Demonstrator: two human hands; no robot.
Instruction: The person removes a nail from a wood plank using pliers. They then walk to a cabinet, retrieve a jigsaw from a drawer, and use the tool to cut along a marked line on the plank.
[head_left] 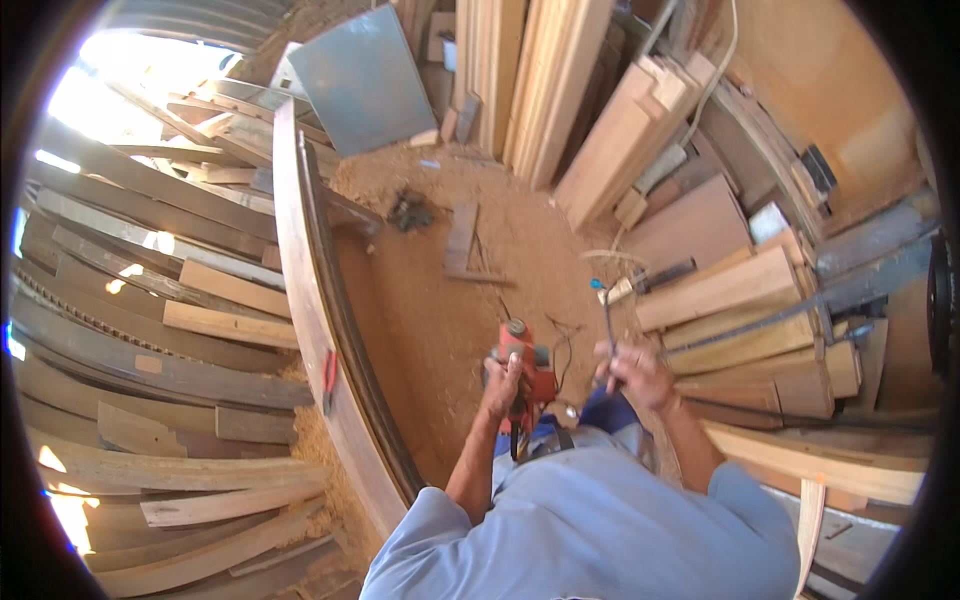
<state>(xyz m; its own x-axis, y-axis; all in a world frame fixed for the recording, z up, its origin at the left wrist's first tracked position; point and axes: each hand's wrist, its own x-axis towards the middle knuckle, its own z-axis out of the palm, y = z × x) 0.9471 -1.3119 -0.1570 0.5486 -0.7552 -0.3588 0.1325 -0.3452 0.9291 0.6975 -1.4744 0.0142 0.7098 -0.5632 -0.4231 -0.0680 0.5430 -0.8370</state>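
My left hand (502, 382) is closed around a red hand-held power tool (541, 384) in front of my body. A grey round part shows at the tool's far end; its underside is hidden. To the right, my right hand (640, 376) is raised with fingers bent, pinching a thin dark cord (608, 325) that runs away from me. Just beyond that hand lies a pale socket strip (622, 290) with a small teal piece beside it. A long wooden board (308, 280) stands left of me, with red-handled pliers (329, 372) on top.
Stacked planks (230, 390) fill the left side. More timber (745, 300) lies at right, and tall beams (560, 80) lean at the back beside a grey-blue panel (362, 80). Wood offcuts (461, 240) and a loose thin cable (565, 345) lie on the sawdust-covered floor (400, 310).
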